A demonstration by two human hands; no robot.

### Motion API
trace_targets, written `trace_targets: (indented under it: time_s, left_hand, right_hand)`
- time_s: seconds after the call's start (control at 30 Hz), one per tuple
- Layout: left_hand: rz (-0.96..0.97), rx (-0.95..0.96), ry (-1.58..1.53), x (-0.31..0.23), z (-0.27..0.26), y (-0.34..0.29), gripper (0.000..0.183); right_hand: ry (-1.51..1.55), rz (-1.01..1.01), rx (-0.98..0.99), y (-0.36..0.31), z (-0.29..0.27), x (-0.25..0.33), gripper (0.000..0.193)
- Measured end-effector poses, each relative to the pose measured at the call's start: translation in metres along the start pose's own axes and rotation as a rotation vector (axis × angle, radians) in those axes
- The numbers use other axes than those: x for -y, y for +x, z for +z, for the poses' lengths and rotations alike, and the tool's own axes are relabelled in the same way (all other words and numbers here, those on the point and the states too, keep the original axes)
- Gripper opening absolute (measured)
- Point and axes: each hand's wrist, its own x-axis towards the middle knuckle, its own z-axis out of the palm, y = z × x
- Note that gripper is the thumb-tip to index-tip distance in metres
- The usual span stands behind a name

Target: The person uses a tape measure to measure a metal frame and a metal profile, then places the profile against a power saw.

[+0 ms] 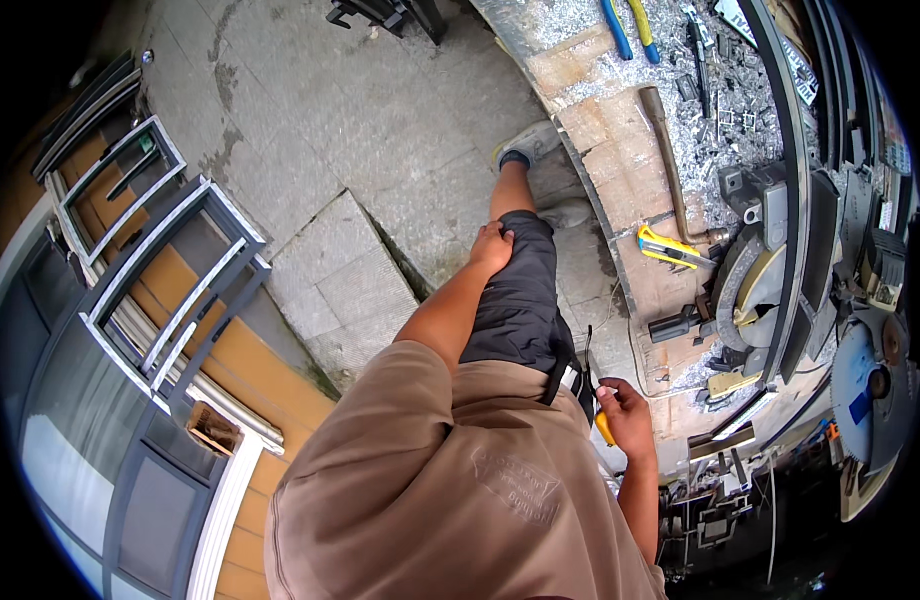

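Beside a cluttered workbench (605,190) stands a person (450,450) in a brown shirt (380,480) and dark shorts (510,295), left hand (492,250) laid loosely on the thigh, fingers unclenched and empty, right hand (630,420) curled around a partly hidden yellow object (604,430) at the hip

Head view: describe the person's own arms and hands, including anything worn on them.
The left hand and right hand are without gloves, and no watch shows on either wrist. The left arm wears a short, plain brown sleeve; both forearms are uncovered.
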Motion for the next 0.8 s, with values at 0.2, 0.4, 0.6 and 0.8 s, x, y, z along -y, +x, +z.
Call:
trace_targets:
  time_s: [0.2,0.4,0.6,0.8]
  left_hand:
    - [-0.092,-0.012,0.009,-0.028,-0.021,0.029,0.059]
    - [-0.062,0.004,0.151,-0.027,-0.02,0.053,0.06]
    - [-0.091,0.141,0.236,-0.02,-0.031,0.053,0.059]
    - [0.01,-0.01,0.158,-0.003,-0.007,0.049,0.061]
  right_hand:
    - [-0.015,0.001,-0.009,0.017,0.01,0.013,0.034]
    - [0.007,-0.014,0.017,0.022,0.022,0.027,0.033]
    - [-0.106,-0.02,0.009,0.033,0.027,0.023,0.036]
    - [-0.172,-0.028,0.0,0.035,0.025,0.03,0.037]
